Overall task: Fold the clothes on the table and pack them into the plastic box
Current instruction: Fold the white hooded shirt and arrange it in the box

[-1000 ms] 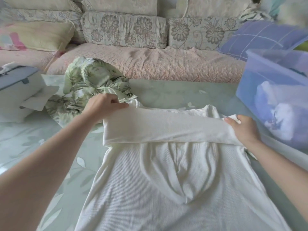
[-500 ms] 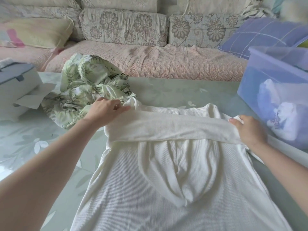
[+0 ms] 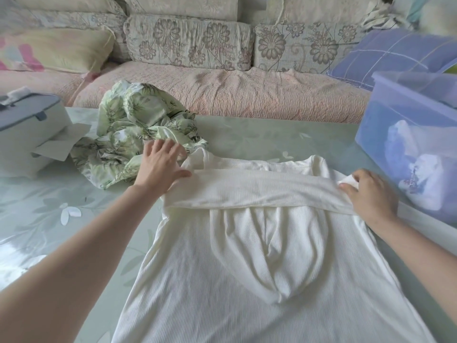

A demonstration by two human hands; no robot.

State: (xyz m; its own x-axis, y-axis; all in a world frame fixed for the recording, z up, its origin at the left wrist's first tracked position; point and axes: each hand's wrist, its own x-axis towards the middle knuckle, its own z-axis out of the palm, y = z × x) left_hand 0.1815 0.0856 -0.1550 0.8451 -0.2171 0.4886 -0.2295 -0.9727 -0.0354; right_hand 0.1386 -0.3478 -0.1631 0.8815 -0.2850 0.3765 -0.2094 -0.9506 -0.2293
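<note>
Head cam: white hoodie (image 3: 247, 280); L hand (image 3: 160, 167) at 10 o'clock, fingers spread, touching folded sleeve (image 3: 259, 191); R hand (image 3: 371, 194) at 3 o'clock grips it.

A white ribbed hoodie (image 3: 247, 280) lies flat, sleeves folded across; crumpled green garment (image 3: 138, 129); blue plastic box (image 3: 415, 115) right.

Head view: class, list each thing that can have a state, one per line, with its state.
Hoodie: flat on table, sleeve band folded across, hood on its back.
Green garment: crumpled, unfolded.
Box: holds pale clothes.
Left hand: fingers straight, thumb on sleeve.
Right hand: grips sleeve fold.
Grey-lidded case: lid shut.
</note>
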